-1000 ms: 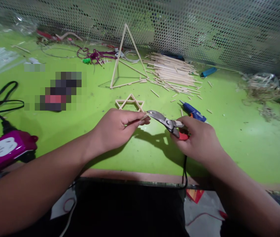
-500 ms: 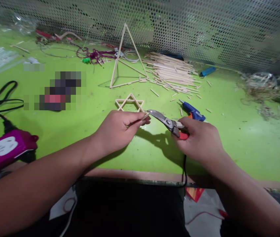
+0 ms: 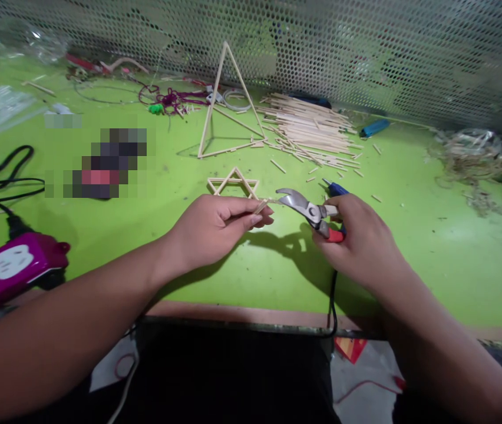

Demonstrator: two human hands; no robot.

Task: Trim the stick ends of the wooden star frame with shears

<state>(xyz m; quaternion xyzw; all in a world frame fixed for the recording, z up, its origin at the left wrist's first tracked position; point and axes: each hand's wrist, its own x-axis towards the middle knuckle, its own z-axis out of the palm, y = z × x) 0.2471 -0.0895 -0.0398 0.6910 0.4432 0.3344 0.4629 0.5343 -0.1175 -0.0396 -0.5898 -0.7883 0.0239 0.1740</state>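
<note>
Head view: left hand (image 3: 209, 227) pinches thin wooden stick (image 3: 260, 206) above worktop (image 3: 436, 259). Right hand (image 3: 361, 238) wraps shears (image 3: 312, 212), tip close to the stick; contact unclear. Just beyond left hand, 1 star frame (image 3: 235, 171); farther back, 1 triangular frame (image 3: 212, 88), stick pile (image 3: 313, 125) right of it. Blue glue gun (image 3: 336, 188) partly hidden behind right hand.

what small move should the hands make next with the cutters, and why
I'd probably line up the cutters in the right hand with the stick in the left hand, clear of the fingertips. The stick is pinched close to the blades, with the fingertips nearby; whether blades and stick touch is hard to tell.
</note>
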